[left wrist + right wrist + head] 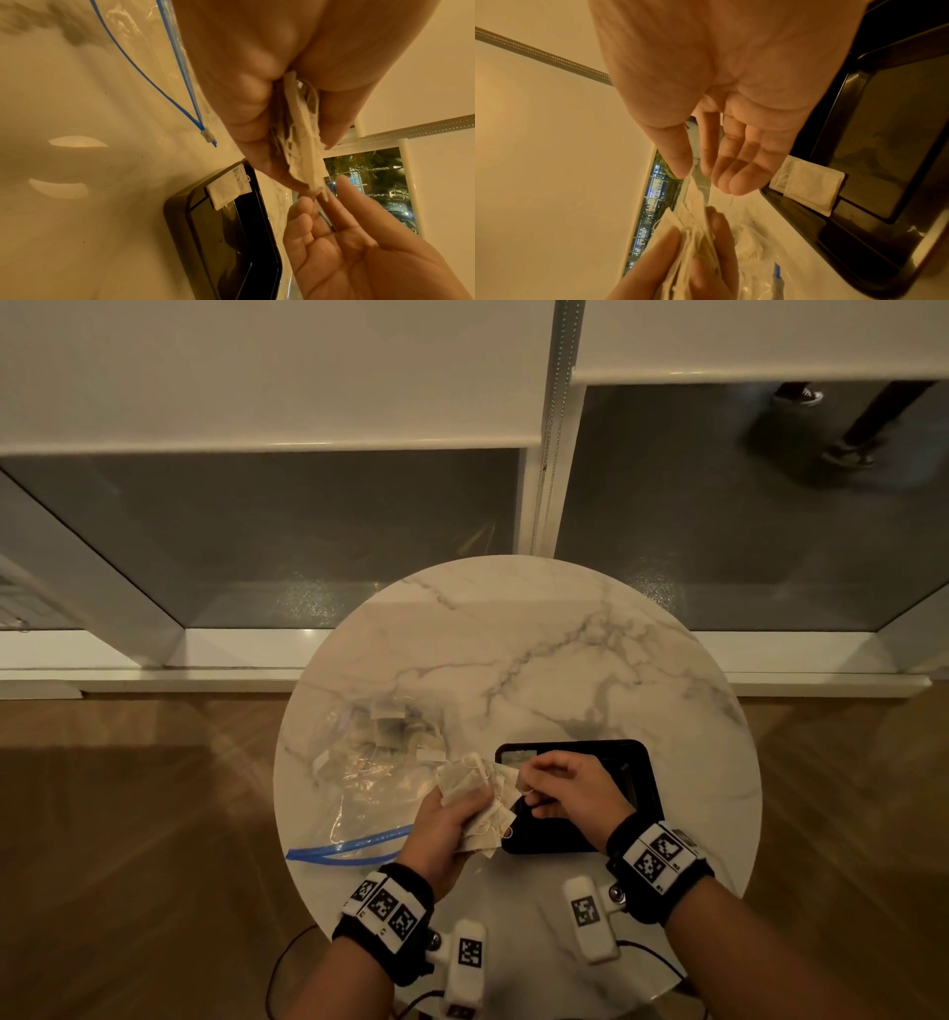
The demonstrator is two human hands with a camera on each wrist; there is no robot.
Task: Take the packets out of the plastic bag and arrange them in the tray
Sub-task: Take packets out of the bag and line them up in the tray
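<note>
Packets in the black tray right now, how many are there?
1. A single packet lies in the far-left corner of the tray. The right hand covers part of the tray floor, so another could be hidden.

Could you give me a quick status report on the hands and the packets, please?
Left hand grips bunch of packets. Right hand pinching one from the bunch. One packet in tray; more in plastic bag. Nothing blocking.

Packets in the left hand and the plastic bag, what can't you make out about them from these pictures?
- Count of the packets in the left hand: they overlap; in the left wrist view only their edges show.
- Packets in the plastic bag: head view, small, blurred by crumpled film.
- Whether the right hand pinches a packet or its string: right wrist view, fingers hide the contact.
</note>
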